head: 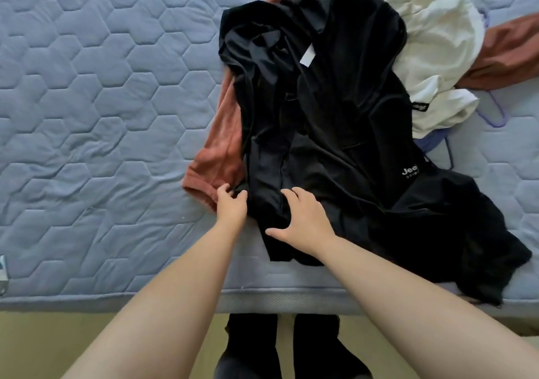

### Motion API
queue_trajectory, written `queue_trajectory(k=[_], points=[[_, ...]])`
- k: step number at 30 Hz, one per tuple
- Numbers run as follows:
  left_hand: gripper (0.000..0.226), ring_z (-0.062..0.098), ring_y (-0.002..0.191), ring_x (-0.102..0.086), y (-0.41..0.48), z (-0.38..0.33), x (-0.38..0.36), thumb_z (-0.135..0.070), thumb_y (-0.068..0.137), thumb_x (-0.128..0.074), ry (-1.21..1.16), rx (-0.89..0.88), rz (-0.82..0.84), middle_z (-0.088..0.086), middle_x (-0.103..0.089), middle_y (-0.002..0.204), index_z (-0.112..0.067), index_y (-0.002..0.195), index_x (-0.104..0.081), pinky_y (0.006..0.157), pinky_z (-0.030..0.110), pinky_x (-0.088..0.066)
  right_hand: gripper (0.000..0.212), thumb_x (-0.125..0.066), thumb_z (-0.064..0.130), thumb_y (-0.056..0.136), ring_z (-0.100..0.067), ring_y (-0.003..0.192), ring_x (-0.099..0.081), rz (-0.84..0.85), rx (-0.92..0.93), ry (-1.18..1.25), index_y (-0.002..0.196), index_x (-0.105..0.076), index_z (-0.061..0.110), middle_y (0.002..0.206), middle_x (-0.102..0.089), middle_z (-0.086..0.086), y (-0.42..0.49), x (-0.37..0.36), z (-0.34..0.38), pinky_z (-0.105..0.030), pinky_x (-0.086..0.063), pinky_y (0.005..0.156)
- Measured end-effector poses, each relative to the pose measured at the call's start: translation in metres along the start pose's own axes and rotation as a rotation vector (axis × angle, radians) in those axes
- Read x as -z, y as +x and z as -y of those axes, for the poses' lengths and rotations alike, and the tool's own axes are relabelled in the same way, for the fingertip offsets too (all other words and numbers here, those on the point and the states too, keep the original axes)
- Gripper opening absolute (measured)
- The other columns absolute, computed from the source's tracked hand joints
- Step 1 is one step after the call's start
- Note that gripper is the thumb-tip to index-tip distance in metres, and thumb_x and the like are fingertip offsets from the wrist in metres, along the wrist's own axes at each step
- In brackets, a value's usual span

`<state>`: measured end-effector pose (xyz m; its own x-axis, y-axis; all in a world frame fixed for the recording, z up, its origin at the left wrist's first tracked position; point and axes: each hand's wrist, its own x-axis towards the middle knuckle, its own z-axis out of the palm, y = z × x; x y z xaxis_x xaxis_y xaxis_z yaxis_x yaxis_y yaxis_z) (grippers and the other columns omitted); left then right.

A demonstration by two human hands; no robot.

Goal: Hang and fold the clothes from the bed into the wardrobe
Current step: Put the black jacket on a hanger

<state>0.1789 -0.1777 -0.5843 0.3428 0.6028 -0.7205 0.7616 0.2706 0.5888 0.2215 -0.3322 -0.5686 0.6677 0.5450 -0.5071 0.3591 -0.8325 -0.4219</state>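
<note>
A heap of black garments (320,110) lies on the blue quilted bed (87,101), one with a white label and one with white "Jeep" lettering. My left hand (232,205) pinches the near left edge of the black cloth between thumb and fingers. My right hand (303,218) lies spread on the black cloth's near end, thumb out and fingertips bent into the cloth. A rust-coloured garment (217,157) pokes out from under the black heap at the left. A white garment (437,46) is bunched behind it at the right.
More rust-coloured cloth (510,55) lies at the far right. Purple hangers (495,110) stick out from under the white garment. The bed's front edge (262,297) runs across below my hands, with the floor and my dark-clothed legs (280,346) beneath.
</note>
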Motion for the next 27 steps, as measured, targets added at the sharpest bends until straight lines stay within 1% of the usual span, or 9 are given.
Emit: queue_trajectory(k=[2,4,7,10,14,16,18,23,27], points=[[0.047,0.026,0.113,-0.056,0.009,0.001,0.001,-0.021,0.093,-0.058,-0.099,0.094,0.117,0.008,-0.053,0.130,-0.017,0.137,-0.039,0.098,0.040,-0.047,0.096,-0.069,0.049,0.076,-0.027,0.138,-0.024,0.096,-0.037,-0.161,0.150,-0.013,0.025,0.151,-0.021,-0.009,0.008,-0.013,0.013,-0.043,-0.030,0.112],[0.039,0.027,0.105,-0.062,0.013,-0.001,0.000,-0.016,0.089,-0.065,-0.153,0.139,0.226,0.011,-0.061,0.118,-0.014,0.126,-0.051,0.088,0.040,-0.053,0.071,-0.065,0.019,0.082,-0.028,0.121,-0.041,0.045,-0.138,-0.234,0.142,-0.028,0.023,0.134,-0.041,-0.010,0.018,-0.013,0.012,-0.036,-0.042,0.095],[0.020,0.024,0.091,-0.067,0.018,-0.003,0.007,-0.020,0.079,-0.076,-0.100,0.083,0.251,0.011,-0.071,0.100,-0.014,0.095,-0.068,0.083,0.037,-0.055,0.025,-0.047,-0.003,0.077,-0.029,0.083,-0.052,-0.168,-0.409,0.176,0.092,-0.056,0.015,0.085,-0.057,-0.006,0.030,0.007,-0.001,-0.030,-0.041,0.069],[0.011,0.019,0.073,-0.059,0.019,-0.014,0.025,-0.023,0.082,-0.073,-0.120,0.086,0.211,0.004,-0.065,0.081,-0.018,0.076,-0.065,0.068,0.030,-0.048,0.026,-0.044,-0.008,0.075,-0.025,0.072,-0.044,-0.384,-0.683,0.592,0.060,-0.042,0.014,0.062,-0.044,-0.003,0.034,0.031,-0.019,-0.028,-0.034,0.058],[0.011,0.017,0.071,-0.059,0.016,-0.025,0.049,-0.019,0.088,-0.066,-0.305,0.205,0.284,0.005,-0.063,0.079,-0.015,0.081,-0.060,0.067,0.030,-0.053,0.033,-0.048,-0.004,0.083,-0.032,0.107,-0.053,-0.420,-0.850,0.419,0.111,-0.059,0.008,0.115,-0.056,-0.012,0.027,0.050,-0.018,-0.036,-0.047,0.087],[0.012,0.017,0.079,-0.061,0.015,-0.024,0.058,-0.021,0.090,-0.065,-0.313,0.230,0.361,0.005,-0.064,0.084,-0.016,0.081,-0.060,0.076,0.035,-0.055,0.037,-0.047,-0.004,0.083,-0.031,0.116,-0.045,-0.540,-0.652,0.263,0.117,-0.056,0.007,0.123,-0.050,-0.014,0.024,0.052,-0.004,-0.039,-0.040,0.096],[0.020,0.015,0.075,-0.058,0.013,-0.021,0.064,-0.021,0.090,-0.065,-0.239,0.211,0.383,0.003,-0.058,0.080,-0.017,0.075,-0.053,0.062,0.026,-0.056,0.036,-0.049,0.001,0.082,-0.029,0.115,-0.044,-0.581,-0.364,0.219,0.117,-0.055,0.007,0.119,-0.051,-0.013,0.023,0.046,0.016,-0.036,-0.037,0.097],[0.016,0.013,0.070,-0.053,0.016,-0.010,0.080,-0.007,0.093,-0.057,-0.114,0.216,0.398,0.003,-0.059,0.085,-0.022,0.087,-0.060,0.043,0.018,-0.039,0.079,-0.070,0.040,0.080,-0.027,0.128,-0.038,-0.092,-0.354,0.097,0.144,-0.029,0.016,0.138,-0.041,-0.007,0.026,0.014,0.040,-0.042,-0.039,0.104],[0.014,0.012,0.073,-0.050,0.013,-0.008,0.094,-0.019,0.096,-0.055,0.015,0.231,0.488,-0.003,-0.058,0.081,-0.025,0.085,-0.062,0.060,0.023,-0.042,0.063,-0.058,0.019,0.088,-0.030,0.124,-0.043,0.046,-0.379,0.091,0.145,-0.031,0.017,0.135,-0.044,-0.011,0.033,0.006,0.032,-0.039,-0.042,0.098]])
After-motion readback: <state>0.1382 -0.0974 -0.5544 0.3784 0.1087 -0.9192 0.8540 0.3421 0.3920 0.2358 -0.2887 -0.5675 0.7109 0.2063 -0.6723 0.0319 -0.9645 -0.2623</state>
